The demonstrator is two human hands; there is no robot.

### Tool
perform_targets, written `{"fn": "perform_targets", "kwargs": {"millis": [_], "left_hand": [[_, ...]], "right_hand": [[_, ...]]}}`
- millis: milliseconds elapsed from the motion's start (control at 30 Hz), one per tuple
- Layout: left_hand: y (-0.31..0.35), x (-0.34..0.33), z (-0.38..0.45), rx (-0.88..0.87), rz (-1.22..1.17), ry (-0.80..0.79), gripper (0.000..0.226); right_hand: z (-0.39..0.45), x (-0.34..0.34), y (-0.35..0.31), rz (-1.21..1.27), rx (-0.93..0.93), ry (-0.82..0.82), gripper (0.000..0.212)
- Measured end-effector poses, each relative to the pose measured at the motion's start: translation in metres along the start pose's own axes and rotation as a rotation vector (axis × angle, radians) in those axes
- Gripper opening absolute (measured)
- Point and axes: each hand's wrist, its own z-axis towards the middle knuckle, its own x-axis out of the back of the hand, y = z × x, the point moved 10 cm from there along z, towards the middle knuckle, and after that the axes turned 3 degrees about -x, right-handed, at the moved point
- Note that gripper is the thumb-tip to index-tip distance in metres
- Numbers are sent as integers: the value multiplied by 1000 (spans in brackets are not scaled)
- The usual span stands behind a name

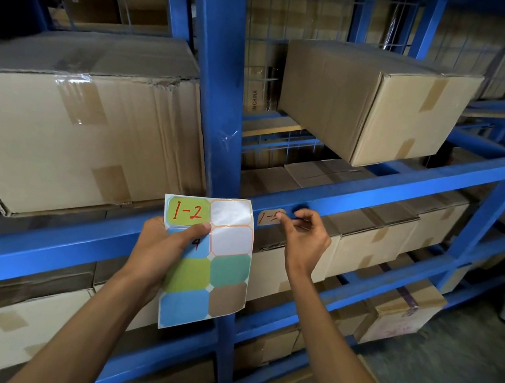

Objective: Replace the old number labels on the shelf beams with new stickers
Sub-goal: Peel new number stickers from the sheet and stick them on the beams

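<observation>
Holding the sticker sheet (208, 262) upright in my left hand (167, 244), I pinch it with the thumb across its face, just under the green sticker marked 1-2 (189, 212). My right hand (304, 236) is the nearer one to the label (268, 216) on the blue shelf beam (404, 195). Its curled fingertips (279, 215) touch the label's right end. The label's long axis runs along the beam, extending left from those fingertips. I cannot tell whether they grip an edge.
</observation>
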Motion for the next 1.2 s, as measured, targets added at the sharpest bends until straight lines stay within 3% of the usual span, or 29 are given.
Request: {"fn": "perform_targets", "kwargs": {"millis": [300, 633, 967, 1100, 1200], "left_hand": [[0, -2, -5, -3, 0, 0, 16], [0, -2, -3, -17, 5, 10, 10], [-11, 0, -6, 8, 6, 17, 22], [-12, 2, -15, 8, 15, 25, 21], [-12, 8, -22, 4, 12, 46, 16]], "right_hand": [[8, -6, 21, 214, -221, -67, 16], [1, -8, 31, 212, -251, -140, 15], [-4, -21, 18, 73, -194, -277, 40], [-14, -32, 12, -57, -246, -228, 63], [-16, -33, 8, -138, -244, -183, 69]]}}
